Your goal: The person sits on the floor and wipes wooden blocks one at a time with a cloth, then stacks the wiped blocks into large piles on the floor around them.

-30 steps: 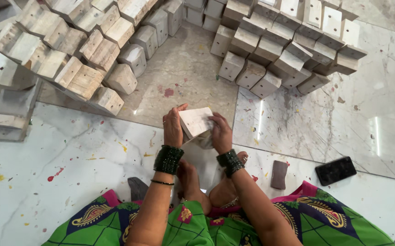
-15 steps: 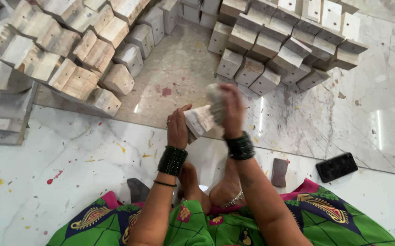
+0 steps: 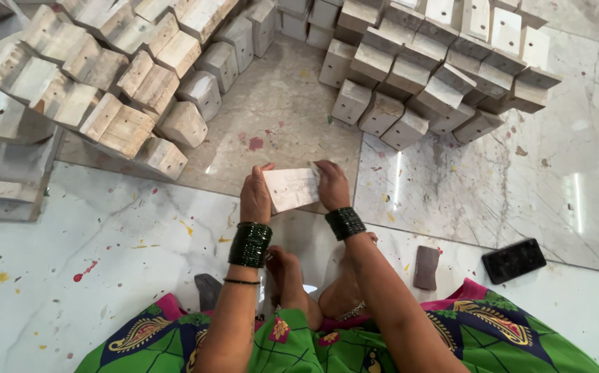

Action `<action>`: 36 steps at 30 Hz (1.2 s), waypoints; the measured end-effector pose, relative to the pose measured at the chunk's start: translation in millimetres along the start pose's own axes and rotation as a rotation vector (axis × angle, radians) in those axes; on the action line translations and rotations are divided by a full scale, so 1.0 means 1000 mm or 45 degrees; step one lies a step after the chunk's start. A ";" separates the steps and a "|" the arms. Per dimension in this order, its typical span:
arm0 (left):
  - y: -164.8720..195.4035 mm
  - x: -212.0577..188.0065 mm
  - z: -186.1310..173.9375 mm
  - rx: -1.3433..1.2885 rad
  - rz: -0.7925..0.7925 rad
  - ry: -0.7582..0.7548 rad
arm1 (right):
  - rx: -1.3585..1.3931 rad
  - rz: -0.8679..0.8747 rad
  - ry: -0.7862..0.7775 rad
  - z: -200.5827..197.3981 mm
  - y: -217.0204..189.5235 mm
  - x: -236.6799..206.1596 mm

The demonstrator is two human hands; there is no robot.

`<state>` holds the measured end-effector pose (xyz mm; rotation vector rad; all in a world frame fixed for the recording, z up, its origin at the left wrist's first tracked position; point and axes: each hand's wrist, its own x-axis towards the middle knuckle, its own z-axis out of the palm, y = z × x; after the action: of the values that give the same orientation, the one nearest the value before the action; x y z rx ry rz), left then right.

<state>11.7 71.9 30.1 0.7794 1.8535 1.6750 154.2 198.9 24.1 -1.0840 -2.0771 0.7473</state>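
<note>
I hold a pale wooden block [image 3: 292,188] in front of me over the marble floor. My left hand [image 3: 254,197] grips its left end, thumb on top. My right hand [image 3: 332,185] clasps the block's right end. Dark green bangles sit on both wrists. My bare feet [image 3: 313,290] rest on the floor just below the block, and a green patterned garment covers my lap.
Rows of similar wooden blocks [image 3: 116,90] lie stacked at the far left, and another pile of blocks [image 3: 437,62] at the far right. A black phone [image 3: 513,260] and a small dark block [image 3: 426,267] lie on the floor at my right. A dark piece [image 3: 207,290] lies by my left knee.
My right hand, raised over the block half a second ago, has come down to its right end. The block now lies flatter, its broad face up.
</note>
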 end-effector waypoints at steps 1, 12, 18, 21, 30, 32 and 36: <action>-0.004 0.002 -0.001 0.024 -0.026 0.026 | 0.030 0.009 0.013 0.000 0.005 -0.001; -0.035 0.008 0.009 -0.020 -0.095 0.016 | 0.346 -0.143 0.076 -0.018 -0.041 -0.016; -0.007 -0.020 0.032 0.126 0.186 0.021 | 0.332 -0.265 -0.022 -0.010 -0.064 -0.026; 0.004 -0.029 0.031 0.212 0.194 0.043 | 0.302 -0.226 0.040 -0.010 -0.040 -0.021; 0.023 -0.022 0.016 0.203 0.402 -0.415 | 0.053 0.133 0.283 -0.028 0.047 -0.026; 0.023 -0.019 0.014 0.250 0.429 -0.509 | 0.050 0.164 0.289 -0.030 0.052 -0.039; 0.012 -0.011 -0.005 0.396 0.196 -0.684 | 0.078 0.287 0.224 -0.034 0.045 -0.045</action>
<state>16.4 61.7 43.0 1.3765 1.7045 1.1107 220.9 188.5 -1.1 -1.3144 -1.7933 0.7883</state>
